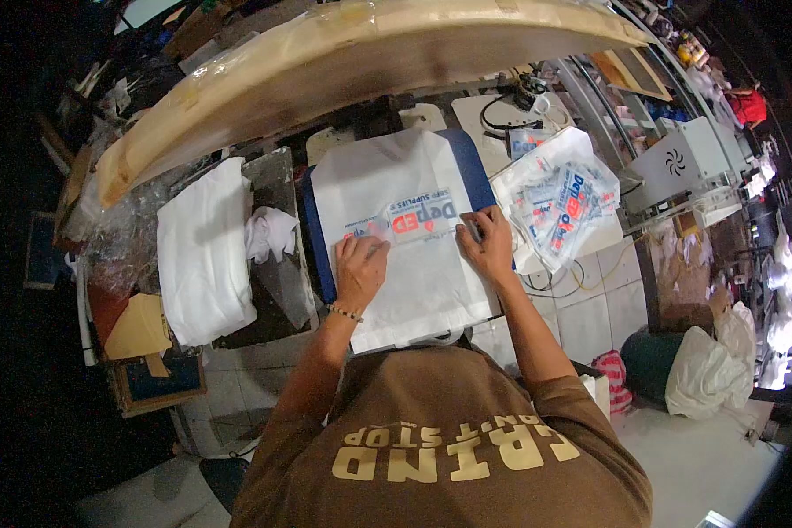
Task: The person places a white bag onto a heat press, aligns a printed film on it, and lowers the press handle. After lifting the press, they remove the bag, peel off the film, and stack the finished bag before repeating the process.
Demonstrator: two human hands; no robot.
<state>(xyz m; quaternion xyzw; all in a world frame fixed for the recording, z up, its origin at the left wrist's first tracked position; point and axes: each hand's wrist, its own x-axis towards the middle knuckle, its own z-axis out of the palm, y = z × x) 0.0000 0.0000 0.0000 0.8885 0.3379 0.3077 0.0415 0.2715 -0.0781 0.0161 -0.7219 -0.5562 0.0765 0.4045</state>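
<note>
A flat white fabric piece (pixel 405 308), possibly a bag, lies over a blue board (pixel 471 150) in front of me. On it rests a clear printed film (pixel 424 214) with blue and red "DepED" lettering, upside down from where I stand. My left hand (pixel 361 267), with a beaded bracelet at the wrist, has its fingers curled at the film's left end. At the opposite end, my right hand (pixel 486 244) pinches the film's edge with thumb and bent fingers. Both fingertips are partly hidden.
Several similar printed films (pixel 568 207) are piled at the right. Folded white fabric (pixel 204 255) lies on a dark table to the left. A long wrapped curved panel (pixel 370 53) spans the back. A grey machine housing (pixel 682 163) stands at far right, with a white sack (pixel 708 374) below.
</note>
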